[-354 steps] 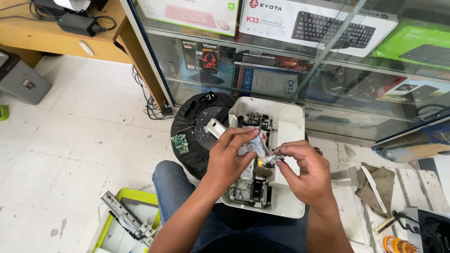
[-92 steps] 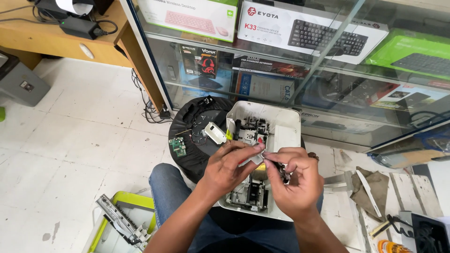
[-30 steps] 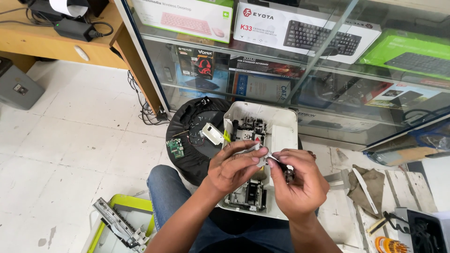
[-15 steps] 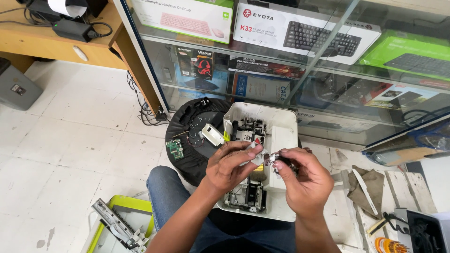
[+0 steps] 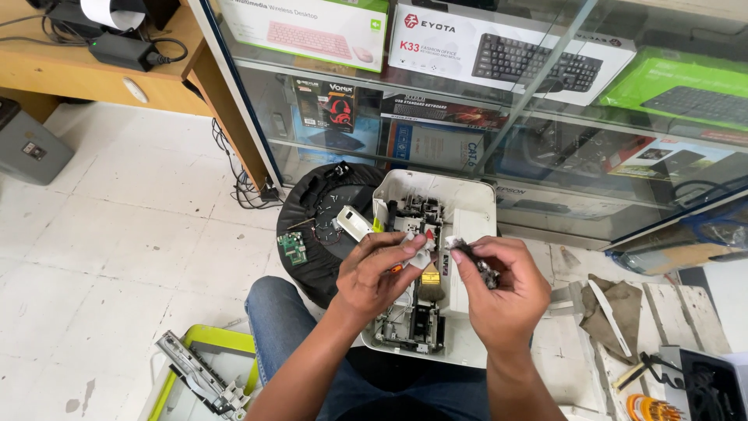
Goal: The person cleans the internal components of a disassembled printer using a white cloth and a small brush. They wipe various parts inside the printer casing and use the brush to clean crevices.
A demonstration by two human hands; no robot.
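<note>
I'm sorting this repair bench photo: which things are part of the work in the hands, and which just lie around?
In the work:
left hand
right hand
small white part
dark part
opened white printer

Lying about:
green circuit board
black round stool
brown rag
yellow-green tray

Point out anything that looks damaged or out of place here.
The printer lies opened, its mechanism bare, on the person's lap. A small green circuit board sits loose on the black round cover beside it.

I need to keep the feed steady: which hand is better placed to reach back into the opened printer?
Left, probably. The left hand hovers directly over the opened printer, holding only a small white part. The right hand sits toward its right edge, fingers pinching a dark piece.
</note>
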